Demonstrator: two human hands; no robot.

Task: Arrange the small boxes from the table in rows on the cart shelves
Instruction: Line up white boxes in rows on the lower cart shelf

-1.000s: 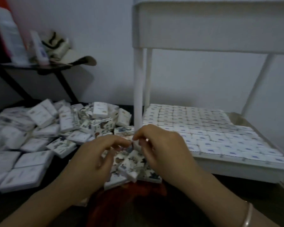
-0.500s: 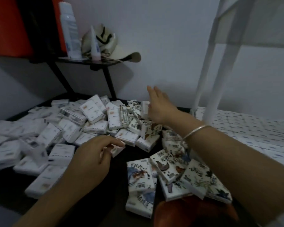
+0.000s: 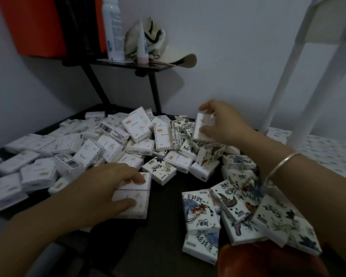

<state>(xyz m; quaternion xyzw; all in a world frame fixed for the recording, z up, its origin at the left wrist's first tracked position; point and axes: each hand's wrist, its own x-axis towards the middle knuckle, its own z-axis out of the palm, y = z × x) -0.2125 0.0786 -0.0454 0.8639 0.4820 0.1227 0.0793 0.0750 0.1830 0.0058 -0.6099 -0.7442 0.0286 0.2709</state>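
**Which step are you on?**
Gathering. My left hand [image 3: 108,188] grips two flat white cardboard boxes with dashed edging [image 3: 137,198], low over the black table [image 3: 164,228] just in front of me. My right hand [image 3: 226,124] pinches another white dashed-edged box [image 3: 203,124], tilted up at the far side of the heap of small boxes [image 3: 112,140].

**And the cart?**
The white metal cart [image 3: 284,76] stands to my right. Rows of boxes [image 3: 326,148] already lie on its lower level, but I can't tell how full it is.

**What next?**
I reckon I should bring the far box over to the two in my left hand and square them up. Then I'd carry them right, clear of the cart's post, and set them in line with those rows.
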